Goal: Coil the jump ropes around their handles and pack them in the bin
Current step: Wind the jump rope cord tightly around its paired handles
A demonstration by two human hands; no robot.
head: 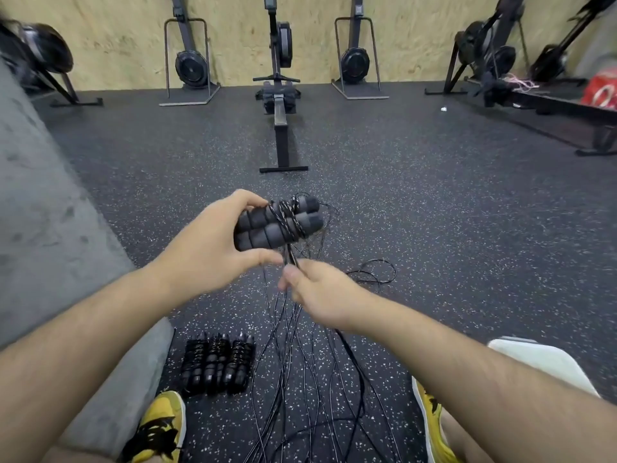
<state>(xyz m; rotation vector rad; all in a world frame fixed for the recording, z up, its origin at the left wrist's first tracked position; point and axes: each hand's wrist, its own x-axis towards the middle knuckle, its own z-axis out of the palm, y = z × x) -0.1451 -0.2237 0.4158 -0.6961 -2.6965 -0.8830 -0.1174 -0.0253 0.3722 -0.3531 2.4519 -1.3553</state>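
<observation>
My left hand [210,248] grips a pair of black and grey foam jump rope handles [267,227], held side by side with a few turns of black speckled rope wrapped around their middle. Just below them, my right hand [320,295] pinches the rope [289,259] between thumb and fingers. From there several loose strands [300,379] hang down and spread over the floor between my feet. Three coiled jump ropes [217,365] lie side by side on the floor at the lower left. No bin is in view.
A grey padded bench [66,262] runs along my left. My yellow and black shoes [157,429] frame the loose rope. A rowing machine [280,105] stands straight ahead, more rowers line the wooden back wall, and a red bag [601,91] sits at the far right.
</observation>
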